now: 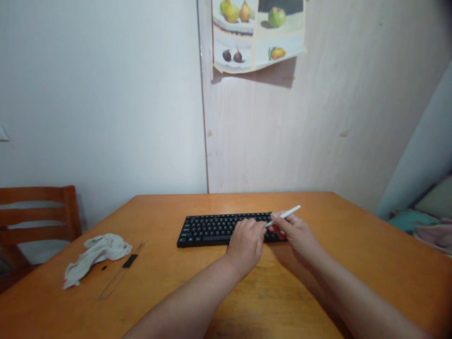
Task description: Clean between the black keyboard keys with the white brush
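Head view: black keyboard [208,227] flat on the tabletop [169,287]; left hand [245,241] lies over it, probably steadying, whether gripping is unclear; right hand [298,234] pinches a white stick [292,210], slanted perhaps for control.

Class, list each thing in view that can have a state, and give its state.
Keyboard: flat on the table, partly covered by hands
White pen: held slanted, lower end near the left hand
Left hand: over the keys, fingertips hidden
Right hand: closed around the pen
Cloth: crumpled
Wire tool: lying down
Small black piece: loose
Poster: hanging, lower edge curling
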Demonstrator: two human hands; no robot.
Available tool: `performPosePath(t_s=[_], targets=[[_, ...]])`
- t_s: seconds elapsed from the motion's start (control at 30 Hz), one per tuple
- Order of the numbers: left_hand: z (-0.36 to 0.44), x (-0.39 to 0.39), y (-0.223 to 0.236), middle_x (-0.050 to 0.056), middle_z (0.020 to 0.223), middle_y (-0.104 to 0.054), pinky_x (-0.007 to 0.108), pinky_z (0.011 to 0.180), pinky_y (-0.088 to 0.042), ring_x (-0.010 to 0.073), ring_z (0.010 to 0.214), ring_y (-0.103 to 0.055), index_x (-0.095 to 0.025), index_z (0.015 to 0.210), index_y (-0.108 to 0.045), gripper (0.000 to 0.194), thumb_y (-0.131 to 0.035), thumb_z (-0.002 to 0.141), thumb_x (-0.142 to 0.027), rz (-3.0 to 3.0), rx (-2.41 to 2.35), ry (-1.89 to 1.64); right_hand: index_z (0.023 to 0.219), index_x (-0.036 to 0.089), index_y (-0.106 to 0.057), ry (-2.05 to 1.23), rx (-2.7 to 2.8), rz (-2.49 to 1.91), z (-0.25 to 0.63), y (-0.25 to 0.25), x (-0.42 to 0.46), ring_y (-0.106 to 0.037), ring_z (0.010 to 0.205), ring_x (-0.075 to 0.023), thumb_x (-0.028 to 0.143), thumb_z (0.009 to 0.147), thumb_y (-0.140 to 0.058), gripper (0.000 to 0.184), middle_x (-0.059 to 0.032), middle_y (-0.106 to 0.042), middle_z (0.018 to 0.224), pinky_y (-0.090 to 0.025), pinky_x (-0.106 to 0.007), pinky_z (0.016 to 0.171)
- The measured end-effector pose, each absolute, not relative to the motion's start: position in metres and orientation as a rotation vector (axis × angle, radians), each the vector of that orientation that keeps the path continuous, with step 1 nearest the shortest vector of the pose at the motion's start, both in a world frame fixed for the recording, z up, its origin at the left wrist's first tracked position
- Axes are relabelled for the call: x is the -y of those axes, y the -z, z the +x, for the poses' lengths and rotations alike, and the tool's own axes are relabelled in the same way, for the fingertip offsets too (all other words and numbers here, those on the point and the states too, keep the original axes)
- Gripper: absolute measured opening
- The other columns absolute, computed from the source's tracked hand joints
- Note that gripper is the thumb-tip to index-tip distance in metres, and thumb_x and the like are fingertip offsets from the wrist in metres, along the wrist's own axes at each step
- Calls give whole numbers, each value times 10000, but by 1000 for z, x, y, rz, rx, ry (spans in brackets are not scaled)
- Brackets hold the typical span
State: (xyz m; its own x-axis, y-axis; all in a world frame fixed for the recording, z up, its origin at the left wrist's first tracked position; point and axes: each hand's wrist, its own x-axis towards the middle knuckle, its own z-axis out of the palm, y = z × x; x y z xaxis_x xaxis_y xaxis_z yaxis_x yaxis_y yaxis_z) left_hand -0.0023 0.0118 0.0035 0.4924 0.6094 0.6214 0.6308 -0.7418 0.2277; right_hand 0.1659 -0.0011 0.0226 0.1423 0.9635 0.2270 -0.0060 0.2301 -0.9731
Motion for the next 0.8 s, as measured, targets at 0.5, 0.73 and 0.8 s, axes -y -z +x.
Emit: performPosePath(t_s=[0.5, 0.73, 0.8], targets=[[2, -11, -10, 35, 816, -642, 269, 682, -415, 176, 775, -596, -210, 835, -555, 425, -257, 1032, -439, -2971, 1352, 1183, 761, 168, -633, -1022, 1039, -1047, 166, -27, -1, -471, 482, -109, 565, 729, -756, 417, 2, -619, 555, -309, -240, 485], [5, -12, -20, 40, 807, -641, 271, 649, -390, 174, 734, -575, -204, 830, -566, 420, -267, 1031, -420, -2935, 1330, 1083, 746, 165, -629, -1013, 1002, -1054, 168, -30, -1, -475, 479, -103, 556, 706, -773, 418, 4, -613, 550, -319, -230, 475], [7, -13, -23, 46, 804, -643, 277, 648, -387, 178, 721, -570, -202, 832, -571, 405, -279, 1028, -403, -2927, 1344, 994, 732, 165, -624, -1013, 996, -1053, 170, -28, -3, -475, 477, -98, 549, 708, -774, 412, 7, -612, 553, -324, -228, 473]])
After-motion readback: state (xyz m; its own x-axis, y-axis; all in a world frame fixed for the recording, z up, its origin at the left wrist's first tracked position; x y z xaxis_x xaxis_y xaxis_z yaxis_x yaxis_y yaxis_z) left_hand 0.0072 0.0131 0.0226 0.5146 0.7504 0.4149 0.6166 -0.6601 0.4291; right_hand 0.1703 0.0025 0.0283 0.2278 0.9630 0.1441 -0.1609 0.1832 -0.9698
